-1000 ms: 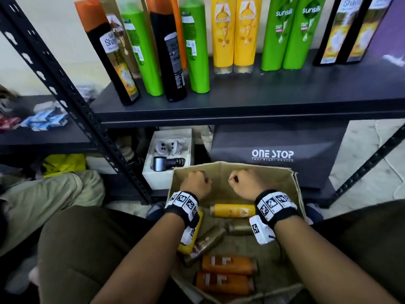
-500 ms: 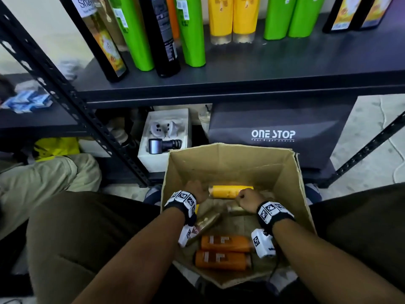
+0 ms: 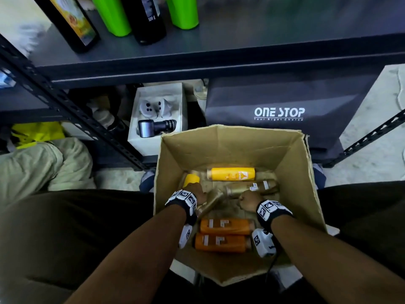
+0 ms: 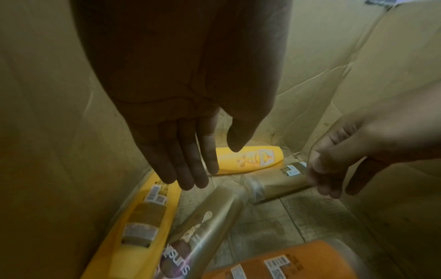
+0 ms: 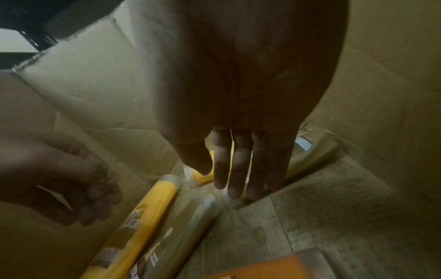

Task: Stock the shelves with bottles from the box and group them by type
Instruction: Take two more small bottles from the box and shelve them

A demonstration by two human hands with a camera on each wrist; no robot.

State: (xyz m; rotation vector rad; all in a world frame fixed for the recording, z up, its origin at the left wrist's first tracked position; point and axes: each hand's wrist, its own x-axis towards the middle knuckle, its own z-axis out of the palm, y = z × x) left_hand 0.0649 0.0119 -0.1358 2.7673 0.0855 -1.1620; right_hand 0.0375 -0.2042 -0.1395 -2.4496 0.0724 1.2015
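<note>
An open cardboard box stands between my knees under the dark shelf. Lying in it are a yellow bottle by the far wall, a second yellow bottle along the left wall, two gold bottles and two orange bottles. My left hand hangs with straight fingers just above the left yellow bottle, holding nothing. My right hand reaches down with straight fingers over the cap end of the right gold bottle, gripping nothing. Green bottles and black bottles stand on the shelf.
A white box with small devices and a dark "ONE STOP" bag sit under the shelf behind the cardboard box. A slanted black shelf post runs on the left. My knees flank the box closely.
Both hands went from fists at the box's far rim down into the box and opened their fingers. The head view tilted down, so most of the shelf bottles left the frame.
</note>
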